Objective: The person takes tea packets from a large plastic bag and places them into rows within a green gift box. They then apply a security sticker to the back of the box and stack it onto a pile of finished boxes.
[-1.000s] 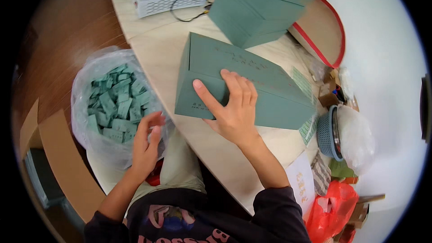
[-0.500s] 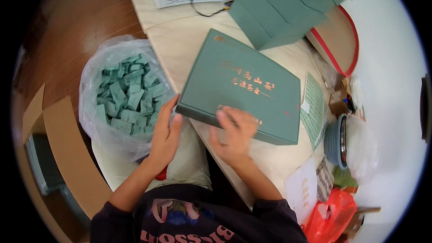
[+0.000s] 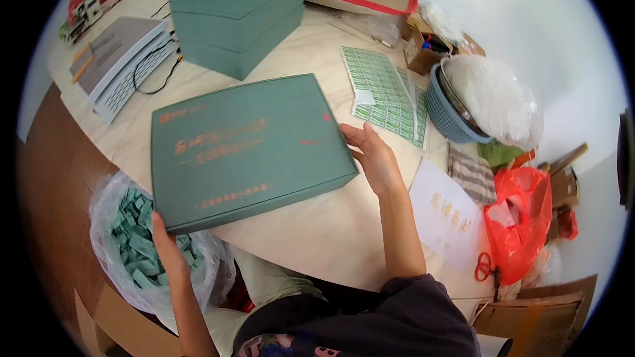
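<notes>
A flat green gift box (image 3: 238, 152) with coppery lettering on its lid is closed and lies between my hands. Its near left corner rests against my left hand (image 3: 170, 254), whose thumb is up along the edge. My right hand (image 3: 374, 158) has its fingers at the box's right side. Their tips are partly hidden behind the edge. Below the table edge, near my left forearm, a clear plastic bag (image 3: 99, 225) holds many small green packets (image 3: 142, 244).
Behind the box stands a stack of green boxes (image 3: 238, 20). To its left is a grey-and-white machine (image 3: 126, 59) with a black cable. Sticker sheets (image 3: 383, 86), a blue basket (image 3: 453, 116), a white printed sheet (image 3: 443, 208), red scissors (image 3: 483, 266) and a red bag (image 3: 522, 205) lie rightward.
The view has swung to the right. The gift box has turned, and my right hand has gone from its lid to its right side. My left hand stays at the near left corner.
</notes>
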Motion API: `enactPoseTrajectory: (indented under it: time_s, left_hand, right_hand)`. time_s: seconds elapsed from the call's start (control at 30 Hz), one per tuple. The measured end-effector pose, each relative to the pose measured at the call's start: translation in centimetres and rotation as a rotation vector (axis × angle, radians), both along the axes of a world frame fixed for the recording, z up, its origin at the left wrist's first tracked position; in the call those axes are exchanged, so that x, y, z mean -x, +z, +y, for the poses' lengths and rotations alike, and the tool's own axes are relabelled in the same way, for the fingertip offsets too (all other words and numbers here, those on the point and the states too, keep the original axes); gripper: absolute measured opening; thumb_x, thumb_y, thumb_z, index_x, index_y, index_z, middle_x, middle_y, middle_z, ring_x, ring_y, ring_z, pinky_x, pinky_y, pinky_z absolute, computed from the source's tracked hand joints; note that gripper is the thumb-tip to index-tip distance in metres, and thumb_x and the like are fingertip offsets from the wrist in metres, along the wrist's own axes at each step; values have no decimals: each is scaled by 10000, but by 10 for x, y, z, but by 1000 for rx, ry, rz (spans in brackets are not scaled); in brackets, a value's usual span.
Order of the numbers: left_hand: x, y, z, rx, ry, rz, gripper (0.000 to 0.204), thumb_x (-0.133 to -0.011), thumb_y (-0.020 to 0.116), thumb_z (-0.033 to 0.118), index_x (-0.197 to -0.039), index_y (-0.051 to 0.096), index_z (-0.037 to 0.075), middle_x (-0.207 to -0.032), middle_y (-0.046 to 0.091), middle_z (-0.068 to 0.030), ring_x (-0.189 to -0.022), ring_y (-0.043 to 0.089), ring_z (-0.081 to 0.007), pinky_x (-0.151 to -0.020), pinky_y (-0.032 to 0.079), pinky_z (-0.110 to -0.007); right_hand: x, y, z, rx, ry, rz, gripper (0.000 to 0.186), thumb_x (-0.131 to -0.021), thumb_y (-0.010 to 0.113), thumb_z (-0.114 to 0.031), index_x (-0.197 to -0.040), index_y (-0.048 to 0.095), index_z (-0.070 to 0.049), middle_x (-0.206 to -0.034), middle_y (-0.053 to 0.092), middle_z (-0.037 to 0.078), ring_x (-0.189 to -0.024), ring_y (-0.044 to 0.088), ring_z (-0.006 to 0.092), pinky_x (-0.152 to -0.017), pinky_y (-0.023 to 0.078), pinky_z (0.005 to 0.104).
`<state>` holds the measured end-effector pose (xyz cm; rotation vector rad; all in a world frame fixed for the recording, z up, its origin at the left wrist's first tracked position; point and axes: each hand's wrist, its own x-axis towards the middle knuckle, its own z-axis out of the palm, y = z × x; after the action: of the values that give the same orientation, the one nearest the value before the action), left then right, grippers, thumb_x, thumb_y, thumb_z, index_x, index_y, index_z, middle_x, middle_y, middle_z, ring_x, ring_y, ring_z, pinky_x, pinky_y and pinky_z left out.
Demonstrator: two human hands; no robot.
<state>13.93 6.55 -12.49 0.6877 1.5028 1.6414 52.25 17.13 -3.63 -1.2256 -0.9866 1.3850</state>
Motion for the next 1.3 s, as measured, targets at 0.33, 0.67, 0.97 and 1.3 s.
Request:
enactPoseTrajectory:
  time_s: [0.33,0.67,0.97,1.3]
  left_hand:
    - [59,-3,15,62,92,358,549,-1001,371,462,-1254,536,4,-1181,577,-87,-1074,542,-179,-957,408,-329]
    - [37,19,21,9,84,264,508,-1011,383,419,-1201,555,-19,-1178,573,-94,-1109,510,-172,-986,372,-324]
    - [40,58,25,153,82,275,573,-969,438,503,-1241,559,13,-1199,572,-67,-1103,501,-169,-948,371,-297]
    - [24,97,16,218,-70,506,652,-953,436,559,-1200,556,-32,-1136,565,-137,-1076,516,-222,-954,381,-355]
  right_hand:
    - [3,-22,17,-70,74,245,661,-1016,230,-506,-1439,330,-8,-1446,418,138,-1262,442,266,-1118,233,394]
    - [31,-17,1,20,246,206,902,-900,174,-740,-1525,59,-100,-1594,48,59,-1466,42,217,-1165,57,353]
    - [25,5,-9,-48,257,187,881,-918,159,-713,-1521,42,-82,-1588,46,117,-1466,30,234,-1166,42,348]
    - [1,31,-13,-133,185,180,847,-945,198,-671,-1514,108,-50,-1573,103,169,-1461,80,237,-1162,87,344]
